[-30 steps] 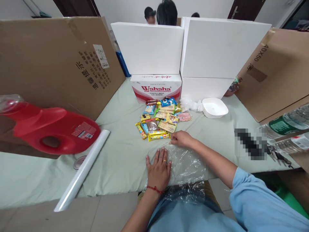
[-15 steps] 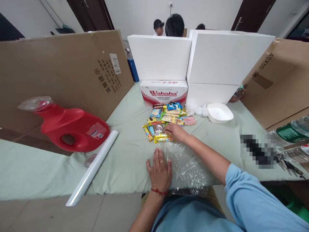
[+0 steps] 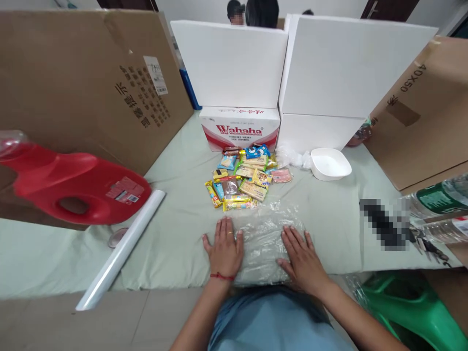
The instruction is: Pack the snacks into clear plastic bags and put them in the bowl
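A clear plastic bag (image 3: 261, 248) lies spread flat at the table's front edge. My left hand (image 3: 225, 246) rests palm down at its left side, fingers stretched out. On the right part of the bag lies my right hand (image 3: 302, 256), also flat with fingers extended. Just beyond the bag is a pile of small wrapped snacks (image 3: 253, 189). Yellow-wrapped bars (image 3: 239, 203) are at its near side, a blue packet (image 3: 257, 151) at its far side, and a pink packet (image 3: 281, 175) on the right. Neither hand holds anything.
A Wahaha carton (image 3: 240, 131) and white boxes (image 3: 325, 66) stand behind the snacks. At right are a white bowl (image 3: 331, 164), water bottles (image 3: 442, 199) and keys (image 3: 429, 246). A red jug (image 3: 87, 183) and white roll (image 3: 122, 251) lie left, before a cardboard panel (image 3: 87, 83).
My right hand has left the snack pile and come back to lie flat on the plastic bag. My left hand stays flat. The view has tilted down.
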{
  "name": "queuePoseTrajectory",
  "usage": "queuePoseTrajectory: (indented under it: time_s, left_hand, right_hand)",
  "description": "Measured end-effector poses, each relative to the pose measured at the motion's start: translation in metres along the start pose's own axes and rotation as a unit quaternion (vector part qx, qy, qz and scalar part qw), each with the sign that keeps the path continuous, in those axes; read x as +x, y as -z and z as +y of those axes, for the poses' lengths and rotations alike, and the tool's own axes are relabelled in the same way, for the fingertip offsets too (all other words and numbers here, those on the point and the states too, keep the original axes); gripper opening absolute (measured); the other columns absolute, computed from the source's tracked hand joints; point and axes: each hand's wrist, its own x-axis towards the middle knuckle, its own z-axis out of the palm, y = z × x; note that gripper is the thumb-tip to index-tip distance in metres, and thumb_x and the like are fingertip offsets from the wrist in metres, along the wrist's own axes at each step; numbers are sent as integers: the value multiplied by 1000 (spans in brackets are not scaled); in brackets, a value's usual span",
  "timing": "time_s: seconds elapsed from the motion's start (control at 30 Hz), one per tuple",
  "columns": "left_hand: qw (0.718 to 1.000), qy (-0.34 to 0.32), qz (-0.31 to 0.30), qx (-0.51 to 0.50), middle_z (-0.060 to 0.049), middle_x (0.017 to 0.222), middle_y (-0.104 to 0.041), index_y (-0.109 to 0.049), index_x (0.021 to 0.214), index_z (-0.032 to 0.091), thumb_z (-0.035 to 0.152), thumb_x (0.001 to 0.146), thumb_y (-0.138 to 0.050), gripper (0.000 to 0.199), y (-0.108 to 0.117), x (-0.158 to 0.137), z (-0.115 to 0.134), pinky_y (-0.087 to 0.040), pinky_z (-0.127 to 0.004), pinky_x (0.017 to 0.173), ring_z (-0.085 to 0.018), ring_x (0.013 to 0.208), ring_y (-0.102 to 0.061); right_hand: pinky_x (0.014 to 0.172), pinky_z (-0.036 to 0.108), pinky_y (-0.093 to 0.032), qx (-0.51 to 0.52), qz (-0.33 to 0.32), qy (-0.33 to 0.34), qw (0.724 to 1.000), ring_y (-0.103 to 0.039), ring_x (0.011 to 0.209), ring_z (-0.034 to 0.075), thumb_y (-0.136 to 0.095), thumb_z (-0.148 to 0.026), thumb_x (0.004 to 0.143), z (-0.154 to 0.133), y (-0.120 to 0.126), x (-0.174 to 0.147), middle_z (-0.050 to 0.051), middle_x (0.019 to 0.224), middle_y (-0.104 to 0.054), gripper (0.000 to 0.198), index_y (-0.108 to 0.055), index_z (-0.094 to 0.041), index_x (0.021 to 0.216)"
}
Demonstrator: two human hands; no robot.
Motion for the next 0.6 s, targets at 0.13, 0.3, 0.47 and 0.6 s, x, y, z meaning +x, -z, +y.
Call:
queuePoseTrajectory:
  time_s: [0.13, 0.3, 0.47, 0.6]
  left_hand:
    - [998, -11, -62, -19, -16, 165, -40, -36, 160, 17, 38, 106, -21, 60, 10, 10, -19, -23, -69, 123, -30, 153, -37]
    - [995, -56, -67, 49, -14, 168, -33, -42, 158, 22, 42, 104, -33, 58, 21, 1, -28, -20, -71, 121, -34, 156, -32]
    - [979, -189, 17, 76, -10, 169, -33, -30, 163, 30, 41, 106, -37, 58, 23, -15, -16, 3, -65, 126, -29, 157, -30]
    - [958, -275, -38, 71, -9, 166, -38, -19, 164, 35, 47, 106, -38, 63, 12, -14, -26, 10, -65, 124, -29, 153, -39]
  right_hand:
    - [126, 65, -11, -28, -30, -40, 998, -22, 158, 34, -39, -52, 107, 37, 8, -10, 15, 171, -23, 76, -9, -18, 168]
    - [124, 68, -7, -31, -47, 2, 998, -21, 159, 34, -36, -53, 107, 53, 14, -10, 15, 172, -20, 80, 2, -18, 168]
    - [125, 68, -3, -16, -47, 20, 999, -23, 158, 34, -35, -55, 107, 56, 16, -11, 13, 171, -23, 77, -3, -21, 168]
    - [123, 71, -2, -16, -55, -24, 998, -25, 157, 34, -33, -54, 108, 71, 20, -19, 11, 170, -28, 72, -8, -26, 168]
